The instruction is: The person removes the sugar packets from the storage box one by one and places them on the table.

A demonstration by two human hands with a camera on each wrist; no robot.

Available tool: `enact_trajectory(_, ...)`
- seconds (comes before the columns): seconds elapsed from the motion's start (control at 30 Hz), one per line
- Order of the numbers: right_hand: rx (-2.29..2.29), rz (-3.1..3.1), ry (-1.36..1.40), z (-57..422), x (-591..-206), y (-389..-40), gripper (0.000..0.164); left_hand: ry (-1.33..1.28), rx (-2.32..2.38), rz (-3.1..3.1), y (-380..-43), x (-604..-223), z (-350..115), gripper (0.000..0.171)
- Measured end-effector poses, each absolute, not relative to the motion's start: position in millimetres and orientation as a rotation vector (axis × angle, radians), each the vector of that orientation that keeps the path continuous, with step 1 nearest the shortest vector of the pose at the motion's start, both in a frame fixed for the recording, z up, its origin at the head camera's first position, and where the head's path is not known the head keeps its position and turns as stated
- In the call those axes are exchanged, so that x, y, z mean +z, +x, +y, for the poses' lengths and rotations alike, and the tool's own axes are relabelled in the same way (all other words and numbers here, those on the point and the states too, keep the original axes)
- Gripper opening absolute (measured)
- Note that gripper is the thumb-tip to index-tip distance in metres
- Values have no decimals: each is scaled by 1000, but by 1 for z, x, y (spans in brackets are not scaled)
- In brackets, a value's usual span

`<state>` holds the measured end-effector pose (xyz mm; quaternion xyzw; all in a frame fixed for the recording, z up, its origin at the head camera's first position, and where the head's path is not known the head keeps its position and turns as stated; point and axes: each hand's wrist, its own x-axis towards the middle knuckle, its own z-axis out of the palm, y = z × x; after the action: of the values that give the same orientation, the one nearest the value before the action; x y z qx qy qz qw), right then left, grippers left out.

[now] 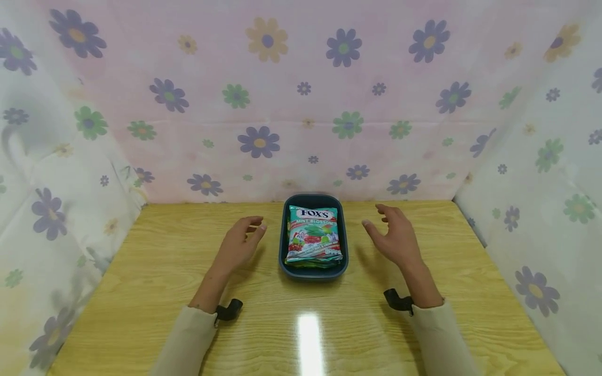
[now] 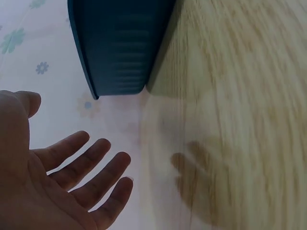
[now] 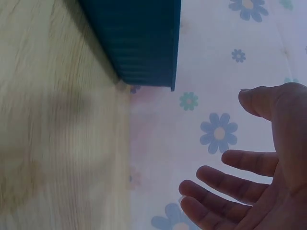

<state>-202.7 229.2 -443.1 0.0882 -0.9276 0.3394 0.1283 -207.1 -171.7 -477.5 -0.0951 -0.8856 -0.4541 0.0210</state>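
A dark blue plastic bin (image 1: pixel 314 274) stands on the table near the back wall. Inside it lies a stack of candy bags, the top one a teal Fox's Mint Blossom bag (image 1: pixel 314 235). To the bin's left my left hand (image 1: pixel 240 243) hovers over the table, fingers relaxed and apart from the bin. My right hand (image 1: pixel 395 235) is held likewise on the other side, thumb towards the bin. Both wrist views show the bin's ribbed side wall (image 2: pixel 127 52) beyond loosely spread fingers. Neither hand holds anything.
The wooden table (image 1: pixel 164 261) ends at a flower-printed cloth (image 1: pixel 301 104) at the back, with the same cloth at both sides. A black wrist mount (image 1: pixel 229 310) sits on the left wrist and a matching mount (image 1: pixel 397 300) on the right.
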Motion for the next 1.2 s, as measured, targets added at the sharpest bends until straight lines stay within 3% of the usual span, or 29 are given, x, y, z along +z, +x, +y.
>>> enact_trajectory(0.4,1052,-2678,305,203,-434,-208,56,-320,-1532,-2726,-214,-487,-145,49)
enact_trajectory(0.7,1106,-2658,351,185,-430,-210,50,-306,-1636,-2712,-218,-495,-127,57)
enact_trajectory(1.2,1151,-2680,419,153,-427,-210,51,-327,-1761,-2613,-215,-502,-117,52)
